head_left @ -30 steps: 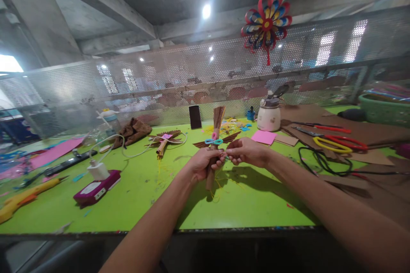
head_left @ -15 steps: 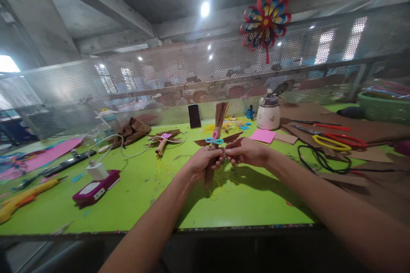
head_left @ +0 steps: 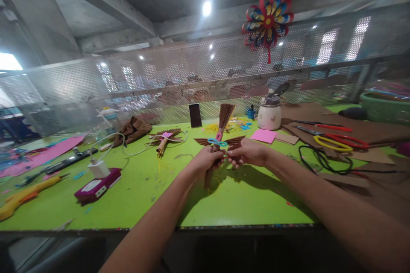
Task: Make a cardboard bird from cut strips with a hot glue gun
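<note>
Above the green tabletop, my left hand is closed around the stem of a brown paper craft figure. The figure has a fringed, brush-like top, pleated wings at both sides, and pink and blue paper loops at its middle. My right hand is at its right, just under the right wing, with fingertips pinched close to my left fingers. What those fingertips hold is too small to make out. Thin yellow threads trail near the figure's lower end. A similar brown figure lies to the left.
To the left are a purple power strip with a white plug, a cable, and a yellow glue gun. A phone leans at the back. On the right stand a white bottle, scissors, brown paper and a green basket.
The craft figure has tilted, its fringed top swinging right and showing wider. Its loops have shifted slightly right and look flatter. Both hands stay close together.
</note>
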`<state>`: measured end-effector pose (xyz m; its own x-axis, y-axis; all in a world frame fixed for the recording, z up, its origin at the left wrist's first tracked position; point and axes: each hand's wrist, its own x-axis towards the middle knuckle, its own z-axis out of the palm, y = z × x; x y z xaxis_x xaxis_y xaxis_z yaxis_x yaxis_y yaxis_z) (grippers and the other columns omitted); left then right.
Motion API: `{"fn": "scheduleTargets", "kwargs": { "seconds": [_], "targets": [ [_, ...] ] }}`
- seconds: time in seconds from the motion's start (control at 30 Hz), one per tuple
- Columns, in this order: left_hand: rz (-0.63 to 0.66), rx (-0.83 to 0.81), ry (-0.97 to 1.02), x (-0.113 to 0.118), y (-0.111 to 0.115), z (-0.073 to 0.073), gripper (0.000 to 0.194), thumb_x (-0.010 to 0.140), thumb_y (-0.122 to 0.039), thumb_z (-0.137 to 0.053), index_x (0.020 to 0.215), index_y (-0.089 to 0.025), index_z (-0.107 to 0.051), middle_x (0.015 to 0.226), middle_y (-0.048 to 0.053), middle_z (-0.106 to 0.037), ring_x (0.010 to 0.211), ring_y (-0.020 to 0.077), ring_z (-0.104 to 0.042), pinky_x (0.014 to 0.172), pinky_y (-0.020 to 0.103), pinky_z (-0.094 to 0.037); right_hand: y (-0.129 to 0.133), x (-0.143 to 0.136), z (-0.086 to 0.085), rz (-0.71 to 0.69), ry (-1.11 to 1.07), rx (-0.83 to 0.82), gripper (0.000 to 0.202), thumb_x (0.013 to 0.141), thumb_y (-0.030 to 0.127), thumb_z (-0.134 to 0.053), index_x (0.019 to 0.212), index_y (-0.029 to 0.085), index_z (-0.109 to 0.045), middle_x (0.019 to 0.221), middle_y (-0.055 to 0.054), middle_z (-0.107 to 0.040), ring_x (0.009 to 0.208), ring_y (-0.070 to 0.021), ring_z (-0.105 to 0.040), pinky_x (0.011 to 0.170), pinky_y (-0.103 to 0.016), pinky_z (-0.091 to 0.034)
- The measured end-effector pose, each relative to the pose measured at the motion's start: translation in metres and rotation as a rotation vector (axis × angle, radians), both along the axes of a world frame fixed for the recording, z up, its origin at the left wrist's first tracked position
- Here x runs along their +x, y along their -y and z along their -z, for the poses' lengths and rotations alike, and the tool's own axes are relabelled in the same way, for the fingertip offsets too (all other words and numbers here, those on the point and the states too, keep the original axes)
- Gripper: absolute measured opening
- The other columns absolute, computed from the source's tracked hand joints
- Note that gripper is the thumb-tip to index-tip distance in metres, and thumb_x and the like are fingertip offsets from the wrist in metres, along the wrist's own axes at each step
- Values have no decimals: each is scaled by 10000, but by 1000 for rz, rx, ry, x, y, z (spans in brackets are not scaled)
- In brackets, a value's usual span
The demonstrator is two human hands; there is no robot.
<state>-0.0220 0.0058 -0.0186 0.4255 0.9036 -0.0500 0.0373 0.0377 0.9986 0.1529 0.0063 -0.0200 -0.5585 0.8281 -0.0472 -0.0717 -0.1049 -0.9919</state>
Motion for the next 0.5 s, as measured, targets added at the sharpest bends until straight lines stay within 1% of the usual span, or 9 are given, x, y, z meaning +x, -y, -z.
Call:
{"fn": "scheduleTargets", "kwargs": {
  "seconds": [0.13,0.23,0.37,0.5],
  "targets": [
    [-21,51,-62,3,2,0,136,665,-154,-614,570,-112,-526,475,-14,-491,386,34,-375,376,171,-251,1,-1,0,27,57,28,75,698,123,-633,749,96,-584,593,-16,-610,475,-79,-562,431,-178,-451],
    [-37,70,-105,4,2,1,142,676,-150,-598,562,-116,-520,474,-11,-491,375,38,-373,369,177,-250,-1,-1,1,50,52,13,52,695,102,-624,719,101,-577,569,-9,-594,467,-88,-561,429,-192,-458],
    [-65,43,-117,2,0,0,146,672,-154,-606,564,-120,-513,474,-12,-490,376,43,-390,368,170,-256,-4,-1,5,68,4,3,73,691,93,-630,744,111,-583,572,-8,-599,472,-98,-562,446,-217,-477],
    [-77,6,-81,0,0,-2,102,684,-147,-599,604,-112,-545,480,-11,-507,382,43,-403,373,161,-263,-6,1,5,47,-3,4,106,680,138,-668,753,100,-601,599,-20,-623,476,-87,-561,462,-213,-481]
  ]
}}
